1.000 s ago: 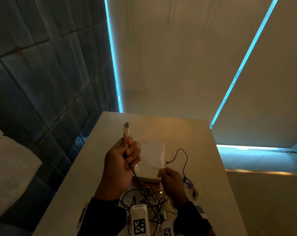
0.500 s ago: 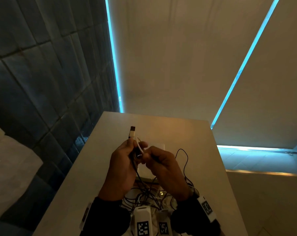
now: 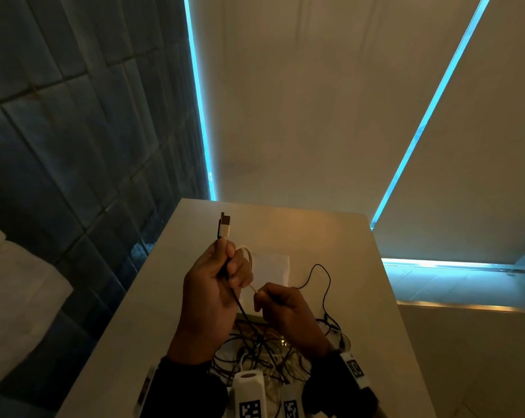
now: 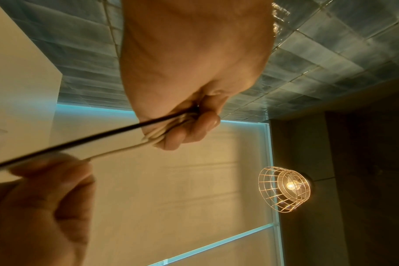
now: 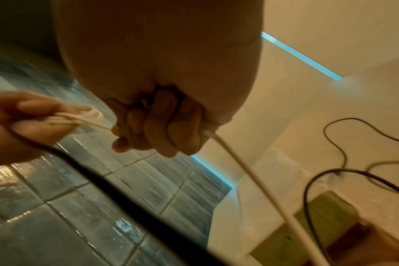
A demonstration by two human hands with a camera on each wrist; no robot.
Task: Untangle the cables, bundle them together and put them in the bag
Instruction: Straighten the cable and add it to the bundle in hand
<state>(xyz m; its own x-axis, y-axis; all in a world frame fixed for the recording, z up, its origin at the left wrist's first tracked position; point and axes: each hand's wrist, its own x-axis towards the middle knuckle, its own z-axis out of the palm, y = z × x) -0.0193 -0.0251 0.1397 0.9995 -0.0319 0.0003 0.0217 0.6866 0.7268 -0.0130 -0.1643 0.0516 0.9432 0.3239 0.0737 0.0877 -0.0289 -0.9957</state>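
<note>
My left hand (image 3: 225,268) is raised over the table and grips a black cable (image 3: 240,306) together with loops of a white cable (image 3: 248,256); two USB plugs (image 3: 224,225) stick up above its fingers. In the left wrist view the left hand (image 4: 182,126) has its fingers curled round both cables. My right hand (image 3: 270,300) pinches the white cable (image 5: 235,162) just to the right of the left hand. A tangle of black and white cables (image 3: 261,351) lies on the table below both hands. A white bag (image 3: 273,267) lies flat behind the hands.
The pale table (image 3: 128,342) is narrow, with a dark tiled wall (image 3: 59,146) along its left edge and a blue light strip (image 3: 199,101) at the back. One black cable loop (image 3: 321,282) trails to the right. A caged lamp (image 4: 285,189) glows overhead.
My right hand first came up to meet the left hand, then drew down and to the right along the white cable. The left hand stayed raised with the plugs.
</note>
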